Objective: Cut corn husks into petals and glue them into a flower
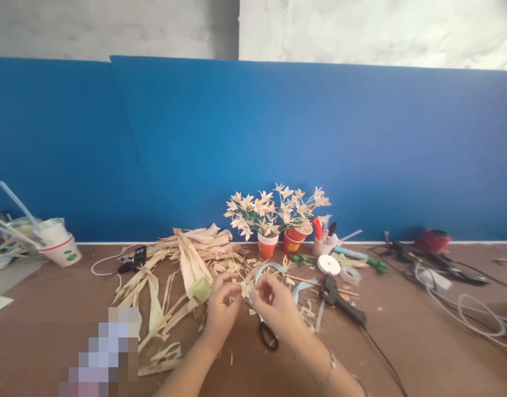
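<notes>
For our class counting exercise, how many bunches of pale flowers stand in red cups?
2: the left bunch in one red cup, and the right bunch in another red cup, both before the blue partition.

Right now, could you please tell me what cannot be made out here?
Head view:
Left hand and right hand: anything held between them is too small and blurred.
Scissors: partly hidden by the right hand.
Glue gun cord: the rest, cut off by the bottom edge.
Lower left: whatever the pixelated patch covers.
</notes>
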Tool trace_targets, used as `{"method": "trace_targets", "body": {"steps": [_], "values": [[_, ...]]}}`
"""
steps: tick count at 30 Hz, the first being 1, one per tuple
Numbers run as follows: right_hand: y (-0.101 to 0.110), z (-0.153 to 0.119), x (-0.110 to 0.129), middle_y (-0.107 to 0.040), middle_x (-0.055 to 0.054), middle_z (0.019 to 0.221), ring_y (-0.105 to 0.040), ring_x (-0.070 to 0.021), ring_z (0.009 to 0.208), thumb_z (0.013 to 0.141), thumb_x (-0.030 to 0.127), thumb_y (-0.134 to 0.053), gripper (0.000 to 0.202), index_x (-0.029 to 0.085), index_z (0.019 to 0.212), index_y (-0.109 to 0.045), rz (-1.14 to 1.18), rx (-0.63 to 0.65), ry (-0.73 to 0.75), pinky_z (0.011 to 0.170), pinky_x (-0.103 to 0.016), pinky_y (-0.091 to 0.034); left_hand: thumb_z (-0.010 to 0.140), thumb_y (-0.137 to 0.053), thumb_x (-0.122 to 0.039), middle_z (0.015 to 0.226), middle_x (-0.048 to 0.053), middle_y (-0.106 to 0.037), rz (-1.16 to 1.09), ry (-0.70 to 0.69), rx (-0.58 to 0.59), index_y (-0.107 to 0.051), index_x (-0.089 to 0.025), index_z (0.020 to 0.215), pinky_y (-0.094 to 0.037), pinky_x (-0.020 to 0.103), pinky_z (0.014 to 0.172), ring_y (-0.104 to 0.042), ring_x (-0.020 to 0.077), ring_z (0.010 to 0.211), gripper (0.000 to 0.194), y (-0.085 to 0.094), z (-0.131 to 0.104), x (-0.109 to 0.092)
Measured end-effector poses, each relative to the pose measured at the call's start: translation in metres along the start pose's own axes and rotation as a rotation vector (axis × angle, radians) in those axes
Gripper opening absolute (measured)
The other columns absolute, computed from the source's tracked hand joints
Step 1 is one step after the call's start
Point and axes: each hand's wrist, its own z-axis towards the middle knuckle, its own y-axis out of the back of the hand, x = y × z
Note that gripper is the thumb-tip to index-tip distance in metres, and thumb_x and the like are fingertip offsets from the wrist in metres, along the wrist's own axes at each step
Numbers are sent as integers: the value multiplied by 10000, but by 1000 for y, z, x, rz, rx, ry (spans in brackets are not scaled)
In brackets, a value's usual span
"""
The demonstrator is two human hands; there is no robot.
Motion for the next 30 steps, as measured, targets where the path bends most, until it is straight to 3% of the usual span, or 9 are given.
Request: {"method": "trace_targets", "body": {"steps": [3,5,11,22,26,30], "values": [[-7,-10,3,-575,-19,751,-541,-157,712,747,202,-529,40,192,783,-544,-251,-109,226,649,-237,-390,698,-638,-146,975,70,-605,83,-69,-22,-687,-244,665,-382,370,904,-532,258,993,115,0,-2,1],[-11,-12,2,-589,-32,765,-551,-167,739,764,181,-514,47,191,764,-560,-357,-149,293,669,-243,-378,696,-645,-151,978,71,-608,127,-108,-26,-695,-251,672,-381,378,901,-526,264,993,115,1,-3,2],[-21,-8,-2,-596,-24,696,-565,-154,690,791,147,-493,117,183,713,-572,-464,-195,240,634,-229,-348,701,-676,-190,969,73,-629,213,-190,-55,-710,-277,707,-370,394,911,-520,273,994,93,1,-5,-2],[-31,-9,-4,-611,-10,679,-554,-144,614,743,156,-522,70,184,711,-578,-352,-231,184,590,-231,-346,777,-592,-141,999,77,-584,472,-440,-74,-648,-208,794,-419,409,851,-513,241,986,89,-1,-9,-1],[-28,-10,1,-609,-14,680,-542,-142,607,764,211,-537,73,182,708,-572,-235,-208,167,591,-232,-352,778,-600,-147,1000,74,-567,452,-411,-57,-617,-198,793,-435,388,834,-517,226,977,56,0,-8,3],[-20,-7,1,-576,-4,661,-507,-134,599,832,344,-496,198,182,730,-548,23,-212,75,584,-231,-360,793,-556,-130,983,62,-568,350,-312,-97,-593,-200,775,-442,369,844,-531,211,974,81,1,-5,8]]}}
